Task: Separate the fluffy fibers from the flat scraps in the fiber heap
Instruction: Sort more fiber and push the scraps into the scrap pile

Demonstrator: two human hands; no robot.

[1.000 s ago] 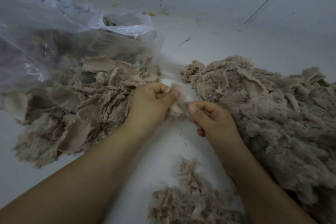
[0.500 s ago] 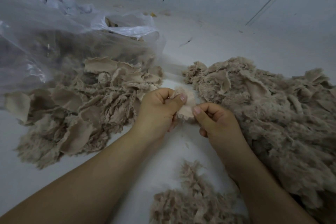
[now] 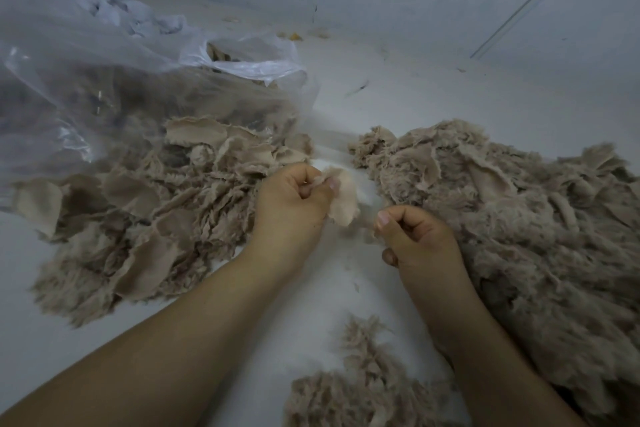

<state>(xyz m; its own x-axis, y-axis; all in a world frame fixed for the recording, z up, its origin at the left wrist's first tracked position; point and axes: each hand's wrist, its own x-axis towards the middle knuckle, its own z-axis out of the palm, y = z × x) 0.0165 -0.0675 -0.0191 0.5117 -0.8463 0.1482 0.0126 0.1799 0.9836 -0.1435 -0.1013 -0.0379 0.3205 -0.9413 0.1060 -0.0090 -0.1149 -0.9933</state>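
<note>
**Both hands closed at the gap between the fiber piles**

Hands meet over the bare strip of pale surface (image 3: pixel 301 315) at the middle of the view. On the left, the left hand (image 3: pixel 294 208) is curled, thumb and fingers pinching the upper edge of a flat pale scrap (image 3: pixel 343 199), which hangs just right of its knuckles. Near it, and slightly lower, the right hand (image 3: pixel 415 239) is curled into a fist with the thumb pressed against the forefinger; a faint wisp of fiber seems to sit at the thumb tip, but blur makes it impossible to tell whether anything is truly pinched there. A narrow gap separates the scrap from the right thumb.

Far left, a clear plastic bag (image 3: pixel 86 80) slumps on the surface, its mouth open toward the middle and brownish material dimly visible through the film. Spilling out below and in front of it lies the left pile (image 3: pixel 138 218), where broad flat pieces show among shaggy tufts; the left wrist crosses its right edge.

Low in the middle, between the forearms, lies a small fluffy clump (image 3: pixel 363 388), apart from both bigger piles.

To the right spreads the large fiber heap (image 3: pixel 519 218), mostly woolly with some flat pieces on top, and the right forearm lies along its left edge.
</note>
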